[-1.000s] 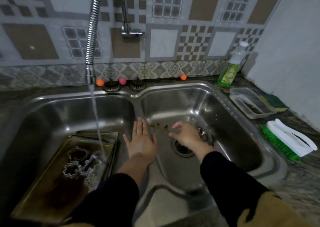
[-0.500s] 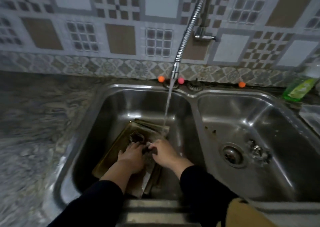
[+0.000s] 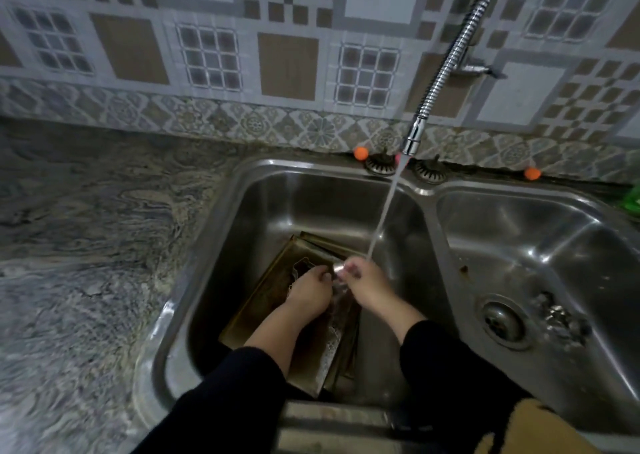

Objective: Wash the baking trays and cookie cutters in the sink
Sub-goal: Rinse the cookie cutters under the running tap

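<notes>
Stacked dark baking trays (image 3: 265, 299) lie tilted in the left basin of the steel sink (image 3: 242, 179). My left hand (image 3: 310, 290) and my right hand (image 3: 369, 282) meet above the trays. Between their fingertips they pinch a small shiny cookie cutter (image 3: 337, 267) right where the water stream (image 3: 382, 216) lands. Another cutter (image 3: 303, 267) lies on the top tray just beyond my left hand's fingers. Part of the tray is hidden under my hands and forearms.
The flexible tap hose (image 3: 446, 62) slants down from the upper right, with its nozzle (image 3: 412, 138) over the basin's back rim. The right basin shows its drain (image 3: 502, 320). A marbled counter (image 3: 86, 245) stretches to the left. A green bottle (image 3: 633, 202) peeks in at the right edge.
Both hands moved from the sink divider and right basin into the left basin, and now hold a cutter under the stream. The view swung left.
</notes>
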### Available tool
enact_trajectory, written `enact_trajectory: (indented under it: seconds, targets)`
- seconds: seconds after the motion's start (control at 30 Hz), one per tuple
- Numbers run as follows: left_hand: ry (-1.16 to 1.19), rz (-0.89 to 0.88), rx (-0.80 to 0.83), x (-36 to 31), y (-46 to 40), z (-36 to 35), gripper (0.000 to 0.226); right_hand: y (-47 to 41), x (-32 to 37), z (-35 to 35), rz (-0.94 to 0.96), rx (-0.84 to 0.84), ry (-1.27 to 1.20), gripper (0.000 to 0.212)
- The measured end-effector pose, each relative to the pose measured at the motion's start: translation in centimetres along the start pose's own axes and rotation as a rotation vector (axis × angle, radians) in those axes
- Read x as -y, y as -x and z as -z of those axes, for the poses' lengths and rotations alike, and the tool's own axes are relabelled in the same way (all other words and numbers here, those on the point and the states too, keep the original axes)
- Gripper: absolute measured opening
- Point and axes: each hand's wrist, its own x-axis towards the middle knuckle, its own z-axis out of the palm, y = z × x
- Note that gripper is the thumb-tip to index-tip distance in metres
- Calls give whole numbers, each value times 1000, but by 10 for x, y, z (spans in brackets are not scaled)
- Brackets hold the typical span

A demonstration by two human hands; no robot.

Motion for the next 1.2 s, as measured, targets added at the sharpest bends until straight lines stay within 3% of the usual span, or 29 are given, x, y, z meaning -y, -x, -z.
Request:
enact_trajectory:
  seconds: [0.1, 0.2, 0.5, 0.67, 0.83, 1.2]
  targets:
    - [422, 147, 77, -19, 3, -13, 39, 7, 7, 17, -15, 41, -170, 9]
    - [564, 150, 100, -30, 4, -21, 42, 14, 7, 31, -16, 21, -244, 14]
    - [605, 85, 91, -42, 11, -27, 33, 19, 2, 42, -44, -13, -318, 18]
    - [493, -11, -21, -39, 13, -28, 23, 20, 2, 47, -93, -25, -377, 21]
    - [426, -111, -167, -38, 14, -29, 41, 23, 0, 51, -130, -45, -563, 24]
    - [396, -166, -235, -46, 14, -30, 29, 31, 1, 62, -178, -60, -665, 28]
